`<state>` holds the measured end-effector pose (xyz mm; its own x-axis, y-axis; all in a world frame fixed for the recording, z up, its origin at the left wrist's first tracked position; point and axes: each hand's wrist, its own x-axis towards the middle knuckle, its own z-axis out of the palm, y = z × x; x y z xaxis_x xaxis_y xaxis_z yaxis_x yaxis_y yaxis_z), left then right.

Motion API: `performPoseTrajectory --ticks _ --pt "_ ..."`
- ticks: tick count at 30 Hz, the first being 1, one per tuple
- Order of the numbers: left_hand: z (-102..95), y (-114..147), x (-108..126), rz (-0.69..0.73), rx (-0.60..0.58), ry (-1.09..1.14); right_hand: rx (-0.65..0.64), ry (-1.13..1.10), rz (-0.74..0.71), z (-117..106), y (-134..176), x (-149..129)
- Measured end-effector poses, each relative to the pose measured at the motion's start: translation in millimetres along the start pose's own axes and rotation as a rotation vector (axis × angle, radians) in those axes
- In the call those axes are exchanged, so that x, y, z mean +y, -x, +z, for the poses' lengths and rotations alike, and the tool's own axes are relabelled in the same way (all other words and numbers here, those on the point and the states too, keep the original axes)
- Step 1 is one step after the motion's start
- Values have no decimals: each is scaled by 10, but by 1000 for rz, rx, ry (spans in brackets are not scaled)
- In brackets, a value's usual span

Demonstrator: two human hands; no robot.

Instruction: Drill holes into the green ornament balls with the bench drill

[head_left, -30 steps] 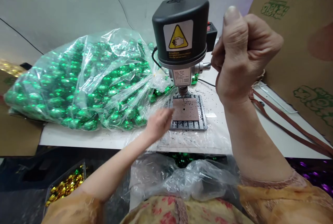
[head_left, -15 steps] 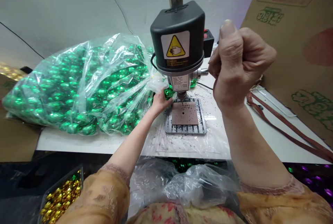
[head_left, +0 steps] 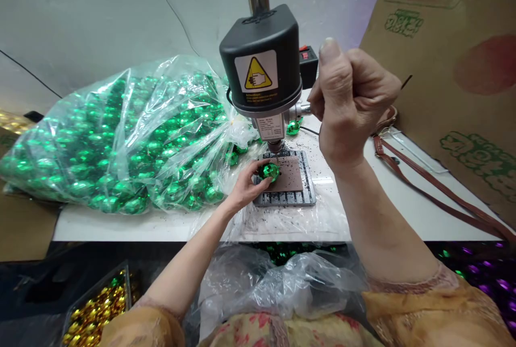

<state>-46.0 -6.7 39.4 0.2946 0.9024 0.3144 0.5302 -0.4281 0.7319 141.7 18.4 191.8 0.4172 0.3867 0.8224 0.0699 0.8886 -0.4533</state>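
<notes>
A shiny green faceted bead (head_left: 269,172) is pinched between the thumb and fingers of my left hand (head_left: 246,186). It is over the left part of a brown board (head_left: 291,175), which lies on the slotted metal base (head_left: 308,199) of a small drill press (head_left: 260,57). The drill's chuck is just above and behind the bead. My right hand (head_left: 350,100) is raised, closed in a fist beside the drill head. Its fingers are wrapped at the end of the drill press's metal feed lever (head_left: 303,109); most of the grip is hidden behind the hand.
A big clear bag of green beads (head_left: 121,143) fills the table's left side. Another green bead (head_left: 293,128) sits behind the drill. On the right are a brown strap (head_left: 435,180) and a cardboard box (head_left: 455,67). Gold beads (head_left: 94,309) lie in a bin below. Dark shavings cover the base.
My left hand has come forward and right from beside the bag's knot, bringing a green bead over the brown board. My right hand stays closed at the lever; the whole view has shifted slightly.
</notes>
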Motion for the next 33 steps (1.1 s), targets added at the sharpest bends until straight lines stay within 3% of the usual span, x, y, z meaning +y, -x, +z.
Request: performPoseTrajectory --ticks 5,11,18,24,33 --pt "17 -61 37 -16 -66 -58 -2 -82 10 -1 4 -25" --pt "99 -102 59 -146 24 -83 8 -61 32 -5 13 -26" --pt "151 -147 76 -42 41 -131 -8 -58 68 -13 26 -49" --pt "294 -99 50 -151 172 -42 -19 -3 62 -19 22 -58" --pt "470 -73 -7 -48 216 -85 14 -17 8 8 17 -29"
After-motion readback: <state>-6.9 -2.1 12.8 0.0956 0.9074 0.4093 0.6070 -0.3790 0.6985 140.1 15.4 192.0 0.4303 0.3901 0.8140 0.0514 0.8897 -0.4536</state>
